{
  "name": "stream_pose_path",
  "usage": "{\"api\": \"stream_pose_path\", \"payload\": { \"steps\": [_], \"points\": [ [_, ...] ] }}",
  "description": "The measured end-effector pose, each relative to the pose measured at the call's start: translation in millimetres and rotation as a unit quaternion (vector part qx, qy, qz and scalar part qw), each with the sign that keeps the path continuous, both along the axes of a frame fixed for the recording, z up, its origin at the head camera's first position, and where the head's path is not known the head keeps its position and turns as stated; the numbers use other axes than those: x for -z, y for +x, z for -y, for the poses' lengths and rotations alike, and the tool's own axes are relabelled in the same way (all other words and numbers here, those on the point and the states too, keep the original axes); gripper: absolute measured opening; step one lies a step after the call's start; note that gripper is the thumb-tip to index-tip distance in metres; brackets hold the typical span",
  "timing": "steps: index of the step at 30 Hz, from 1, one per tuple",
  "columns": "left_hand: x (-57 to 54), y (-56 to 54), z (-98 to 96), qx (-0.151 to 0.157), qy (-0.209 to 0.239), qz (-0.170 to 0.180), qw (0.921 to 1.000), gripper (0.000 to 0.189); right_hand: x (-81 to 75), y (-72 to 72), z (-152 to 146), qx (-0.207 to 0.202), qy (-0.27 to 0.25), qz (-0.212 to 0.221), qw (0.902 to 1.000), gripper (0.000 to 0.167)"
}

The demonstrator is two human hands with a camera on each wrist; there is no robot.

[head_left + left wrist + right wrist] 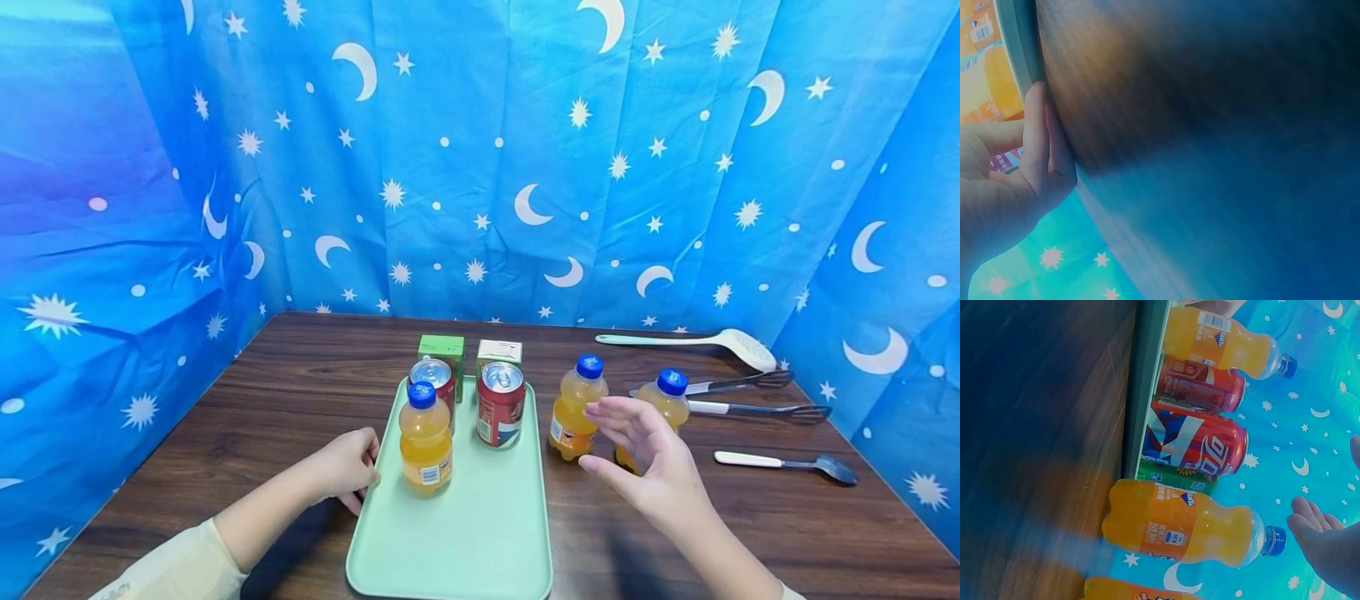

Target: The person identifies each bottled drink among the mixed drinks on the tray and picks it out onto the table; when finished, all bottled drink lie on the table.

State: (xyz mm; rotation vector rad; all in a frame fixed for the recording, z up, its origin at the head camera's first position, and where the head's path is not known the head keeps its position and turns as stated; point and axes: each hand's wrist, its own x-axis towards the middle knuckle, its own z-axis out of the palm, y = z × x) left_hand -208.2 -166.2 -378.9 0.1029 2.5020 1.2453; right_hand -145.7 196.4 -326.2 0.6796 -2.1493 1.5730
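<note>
My left hand (347,467) holds the left edge of a pale green tray (491,529), its fingertips against the rim (1021,59) in the left wrist view. On the tray stand an orange soda bottle (425,450) with a blue cap and two red soda cans, one in front on the right (501,408), the other partly behind the bottle. Right of the tray are two more such bottles, a nearer-to-tray one (577,400) and one (670,400) partly hidden by my right hand (660,462). That hand hovers with fingers and thumb spread apart, holding nothing, close to the bottles.
Behind the cans stand a green carton (441,345) and a white-topped carton (500,352). A slotted turner (742,346), two whisk-like utensils (757,408) and a spoon (832,469) lie on the right of the wooden table (300,375). A blue star-patterned cloth (465,167) encloses it.
</note>
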Motion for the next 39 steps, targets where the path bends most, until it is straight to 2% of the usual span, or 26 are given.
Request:
{"api": "stream_pose_path", "payload": {
  "steps": [7,28,39],
  "points": [
    [-1.3,1.5,-1.0,-0.008,-0.005,0.001,1.0000,0.023,-0.1,-0.7,3.7,-0.008,-0.005,-0.001,1.0000,0.055],
    [1.2,-0.9,-0.1,-0.006,-0.001,0.001,1.0000,0.022,5.8,-2.6,16.6,-0.019,-0.003,0.058,0.9981,0.054],
    [2.4,-1.5,-0.2,-0.009,0.001,0.000,1.0000,0.023,7.9,-7.2,23.8,-0.042,-0.005,0.033,0.9986,0.053]
  ]
}}
